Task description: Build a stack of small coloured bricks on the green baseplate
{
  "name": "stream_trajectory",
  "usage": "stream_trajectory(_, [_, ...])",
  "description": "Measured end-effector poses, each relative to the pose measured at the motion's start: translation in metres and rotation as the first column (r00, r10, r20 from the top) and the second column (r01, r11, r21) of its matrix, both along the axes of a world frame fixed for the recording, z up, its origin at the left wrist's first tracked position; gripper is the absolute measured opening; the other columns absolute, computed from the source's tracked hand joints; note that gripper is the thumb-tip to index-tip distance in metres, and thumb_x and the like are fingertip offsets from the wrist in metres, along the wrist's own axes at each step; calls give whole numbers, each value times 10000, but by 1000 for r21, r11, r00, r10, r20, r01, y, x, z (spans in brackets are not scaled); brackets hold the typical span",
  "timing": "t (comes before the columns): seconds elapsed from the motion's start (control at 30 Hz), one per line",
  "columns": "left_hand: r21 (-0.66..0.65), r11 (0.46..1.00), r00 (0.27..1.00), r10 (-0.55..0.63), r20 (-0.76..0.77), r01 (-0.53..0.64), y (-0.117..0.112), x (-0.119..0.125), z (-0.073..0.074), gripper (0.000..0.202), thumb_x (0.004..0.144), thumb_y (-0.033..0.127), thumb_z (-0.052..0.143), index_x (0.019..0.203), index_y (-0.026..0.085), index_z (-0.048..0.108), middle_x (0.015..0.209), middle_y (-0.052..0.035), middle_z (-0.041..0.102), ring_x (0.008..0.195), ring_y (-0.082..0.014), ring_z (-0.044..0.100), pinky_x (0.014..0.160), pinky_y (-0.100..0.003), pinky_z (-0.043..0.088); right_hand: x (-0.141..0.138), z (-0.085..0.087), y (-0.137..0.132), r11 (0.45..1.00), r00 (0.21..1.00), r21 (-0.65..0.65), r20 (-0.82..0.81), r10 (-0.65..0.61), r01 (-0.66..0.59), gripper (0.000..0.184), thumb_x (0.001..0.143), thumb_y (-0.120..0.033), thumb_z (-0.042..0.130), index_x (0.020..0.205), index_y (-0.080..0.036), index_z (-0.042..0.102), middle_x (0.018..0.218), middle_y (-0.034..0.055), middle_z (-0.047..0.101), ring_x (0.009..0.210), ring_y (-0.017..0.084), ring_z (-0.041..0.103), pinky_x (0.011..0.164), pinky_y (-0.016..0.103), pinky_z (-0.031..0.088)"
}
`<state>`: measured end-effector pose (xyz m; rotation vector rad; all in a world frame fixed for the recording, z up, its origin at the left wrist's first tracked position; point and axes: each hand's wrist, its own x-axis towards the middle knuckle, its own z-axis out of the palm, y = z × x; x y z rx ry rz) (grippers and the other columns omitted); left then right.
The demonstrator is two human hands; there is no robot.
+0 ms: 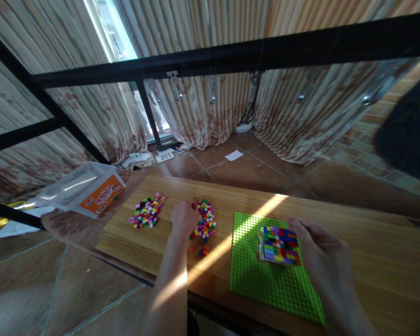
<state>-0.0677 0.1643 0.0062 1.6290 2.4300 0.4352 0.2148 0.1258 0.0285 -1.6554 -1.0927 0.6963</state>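
A layered block of small multicoloured toy bricks [279,245] stands on a green studded baseplate [252,280]. My right hand [322,252] is at the block's right side, thumb and forefinger drawn together by its far right corner; whether they pinch a brick is hidden. My left hand [185,217] reaches over the near pile of loose bricks [206,217], at its left edge. Its fingertips are closed together beside a small dark reddish piece, and what they hold is too small to make out. Farther left lies a second pile of bricks [147,212].
Both piles and the baseplate are on a wooden tabletop [133,247]. A clear plastic box [80,186] with an orange label sits past its left end. Behind run a black metal frame [231,56] and striped curtains [203,107]. Papers [234,155] lie on the tiled floor.
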Motion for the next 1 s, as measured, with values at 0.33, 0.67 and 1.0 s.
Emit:
stream_trajectory(0.33, [-19,1000,998,4,-60,-5,0,8,2,216,845,195,505,902,215,713,1012,-88,711,1029,-245,619,842,-350,450,2,-4,0,998,999,61,31,20,-22,264,742,-415,667,833,-192,774,835,69,778,744,243,715,678,346,553])
stream_trajectory(0.67, [-6,997,996,-82,-21,81,1,11,4,393,776,125,551,1115,274,683,1082,-74,681,1060,-243,587,899,-352,433,1,-3,0,998,999,53,23,35,-36,263,753,-426,668,843,-201,771,851,69,778,771,248,714,701,362,552])
stream_trajectory(1.0, [-3,995,994,-96,-42,96,3,14,1,285,787,134,549,1007,248,690,1052,-72,676,1058,-240,587,865,-344,439,1,-2,0,999,999,34,36,38,-39,254,758,-422,663,837,-204,767,857,63,774,799,247,710,729,360,548])
